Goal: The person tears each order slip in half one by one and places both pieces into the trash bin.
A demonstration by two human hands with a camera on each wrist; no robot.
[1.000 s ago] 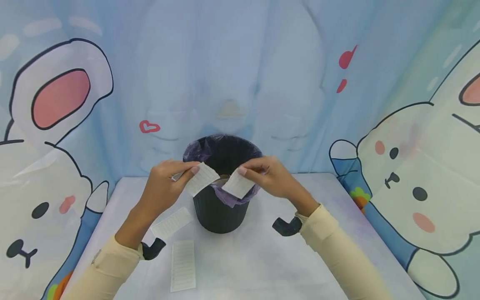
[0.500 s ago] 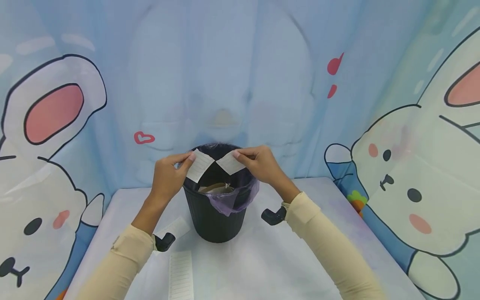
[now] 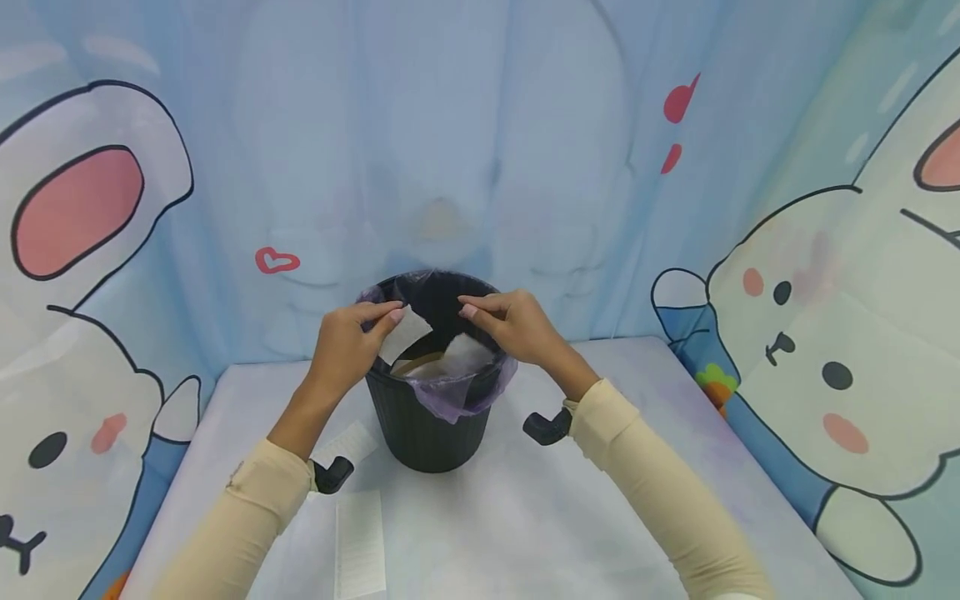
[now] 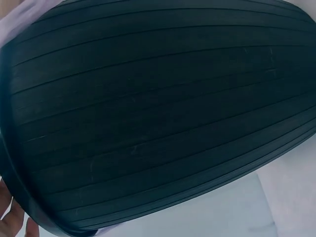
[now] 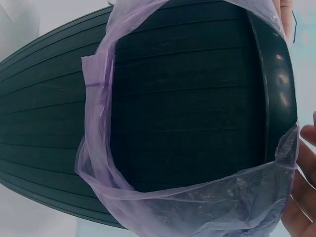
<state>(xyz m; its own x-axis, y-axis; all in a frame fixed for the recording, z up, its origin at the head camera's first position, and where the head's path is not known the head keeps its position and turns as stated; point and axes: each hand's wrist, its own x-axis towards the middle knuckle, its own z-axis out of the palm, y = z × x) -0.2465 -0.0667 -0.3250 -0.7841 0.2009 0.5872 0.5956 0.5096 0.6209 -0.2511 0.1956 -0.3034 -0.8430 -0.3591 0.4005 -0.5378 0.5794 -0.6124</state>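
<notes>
A black ribbed waste bin (image 3: 427, 433), lined with a purple plastic bag (image 3: 450, 400), stands upright on the table. My left hand (image 3: 347, 343) is over its left rim, pinching a white piece of paper (image 3: 405, 335) between thumb and index finger. Over the right rim is my right hand (image 3: 521, 327), thumb and index tips slightly apart with nothing between them. Below those fingertips, a blurred white piece of paper (image 3: 467, 354) is inside the bin. Both wrist views mostly show the bin's side, with fingers (image 4: 12, 217) at its rim on the left.
Two printed paper strips lie on the white table (image 3: 585, 517): one strip (image 3: 360, 546) near the front and another strip (image 3: 348, 446) partly behind the left wrist. A brownish item (image 3: 420, 365) lies inside the bin. A blue cartoon curtain (image 3: 337, 167) hangs behind.
Both hands moved over the bin's mouth with a piece of paper each, then spread slightly apart. The right hand has let go of its piece, which dropped into the bin.
</notes>
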